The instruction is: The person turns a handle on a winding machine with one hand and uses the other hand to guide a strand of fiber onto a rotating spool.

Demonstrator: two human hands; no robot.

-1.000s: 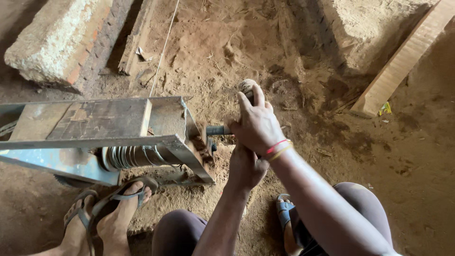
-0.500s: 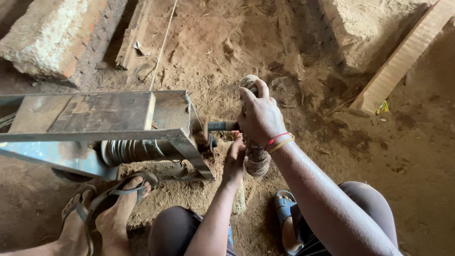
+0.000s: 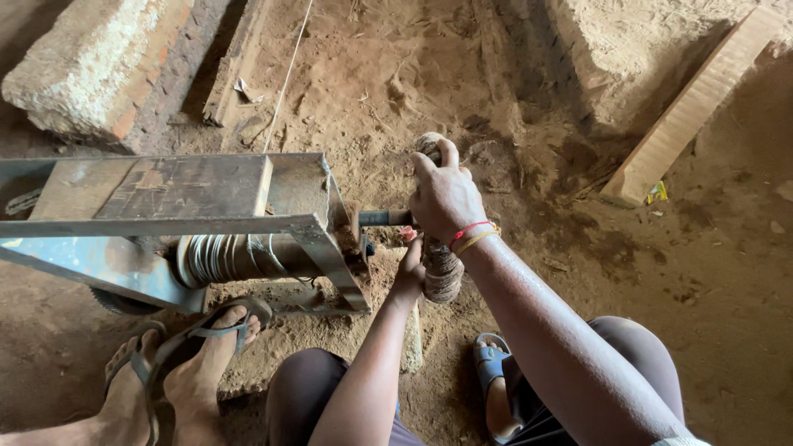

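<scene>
Head view: right hand point(image 3: 446, 198) and left hand point(image 3: 410, 268) are wrapping fingers tight round the rope-wound crank handle point(image 3: 442, 268); it looks stiff, rough, easy to grip.

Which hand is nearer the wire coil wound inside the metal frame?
Left. The left hand sits low on the wrapped handle, just right of the frame holding the coil; the right hand grips higher, farther right.

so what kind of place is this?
Probably a rough rural workshop with an earthen floor. Cues: a grey metal-frame machine wound with wire, a weathered brick-and-concrete block, a pale wooden plank. Both hands grip the machine's twine-wrapped crank handle.
</scene>
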